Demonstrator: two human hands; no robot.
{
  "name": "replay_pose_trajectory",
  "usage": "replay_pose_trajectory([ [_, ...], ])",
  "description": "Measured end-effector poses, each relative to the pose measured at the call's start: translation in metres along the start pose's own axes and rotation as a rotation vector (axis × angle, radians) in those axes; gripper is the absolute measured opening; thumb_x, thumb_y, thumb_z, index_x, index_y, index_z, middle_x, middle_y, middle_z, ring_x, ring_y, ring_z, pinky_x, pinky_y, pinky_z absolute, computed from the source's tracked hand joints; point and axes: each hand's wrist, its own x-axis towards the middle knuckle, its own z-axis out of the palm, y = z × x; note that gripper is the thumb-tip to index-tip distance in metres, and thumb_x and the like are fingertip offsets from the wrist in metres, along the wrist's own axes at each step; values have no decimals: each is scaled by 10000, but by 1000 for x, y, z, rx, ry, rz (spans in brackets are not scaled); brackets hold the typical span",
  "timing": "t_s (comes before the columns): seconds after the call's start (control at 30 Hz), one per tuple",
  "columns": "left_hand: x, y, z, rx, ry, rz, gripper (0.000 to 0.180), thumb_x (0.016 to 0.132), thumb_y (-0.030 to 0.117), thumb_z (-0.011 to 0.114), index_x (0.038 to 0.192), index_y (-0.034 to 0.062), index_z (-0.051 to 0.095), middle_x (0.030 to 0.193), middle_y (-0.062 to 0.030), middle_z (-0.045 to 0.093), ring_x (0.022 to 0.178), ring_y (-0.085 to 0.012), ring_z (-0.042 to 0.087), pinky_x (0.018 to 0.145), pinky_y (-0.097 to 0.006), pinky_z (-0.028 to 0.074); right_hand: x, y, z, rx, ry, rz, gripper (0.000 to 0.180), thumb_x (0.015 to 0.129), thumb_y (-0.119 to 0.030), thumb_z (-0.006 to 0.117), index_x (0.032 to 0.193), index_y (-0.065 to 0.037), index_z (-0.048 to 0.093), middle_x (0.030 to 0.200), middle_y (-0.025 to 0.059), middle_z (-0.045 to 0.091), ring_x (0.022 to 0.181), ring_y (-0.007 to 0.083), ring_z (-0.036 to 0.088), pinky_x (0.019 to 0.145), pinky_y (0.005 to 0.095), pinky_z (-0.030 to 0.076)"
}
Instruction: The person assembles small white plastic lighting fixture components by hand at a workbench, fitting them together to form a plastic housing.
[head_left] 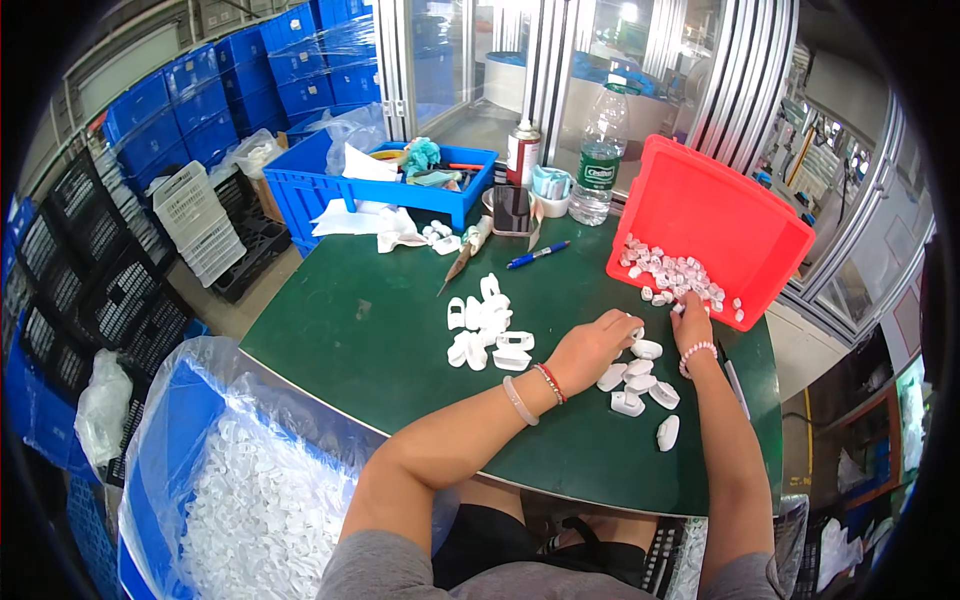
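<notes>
Sorting small white plastic parts looks partly done: one cluster [485,330] sits at centre frame, another group [640,385] lower right by the left hand [590,350], grip curled on a piece. The right hand [692,322], fingers apart, reaches into the red tray [735,215], many pieces remaining. The green bench [380,330] stands among blue crates [230,90].

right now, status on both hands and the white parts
Left hand curled over white parts on green table. Right hand at the tilted red tray, fingers in small pieces. Nothing blocking.
</notes>
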Motion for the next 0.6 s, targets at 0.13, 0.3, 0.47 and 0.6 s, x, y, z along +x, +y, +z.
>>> replay_pose_trajectory([
  [0.13, -1, 7, 1, -41, -18, -2, 297, 803, 68, 579, 1091, 83, 507, 895, -102, 534, 778, -294, 563, 635, -359, 478, -17, 0, -10, 169, 44, 76, 320, 741, -5, 625, 1032, -32, 493, 822, 154, 573, 779, 313, 589, 699, 377, 467],
  [0.3, -6, 10, -3, -86, 40, -55, 312, 796, 56, 588, 1100, 71, 518, 912, -122, 541, 834, -296, 552, 689, -349, 464, -48, -36, -45, 693, -80, 92, 316, 758, 29, 619, 1058, -19, 531, 898, 65, 576, 770, 93, 559, 674, 229, 464],
  [0.47, 6, 4, 3, -135, 134, -12, 268, 689, 15, 655, 948, 52, 595, 907, -114, 568, 856, -293, 548, 749, -349, 456, -69, -67, -72, 1155, -106, 167, 266, 808, 36, 571, 1062, 14, 496, 1072, 91, 571, 991, 149, 553, 876, 268, 437],
  [0.6, 12, 5, -5, -34, 204, -72, 311, 674, -2, 706, 955, 47, 581, 1061, -99, 485, 922, -214, 516, 681, -273, 482, -72, -79, -65, 1095, -20, 68, 359, 772, -19, 644, 1103, -17, 505, 988, 69, 597, 845, 119, 593, 749, 254, 489],
])
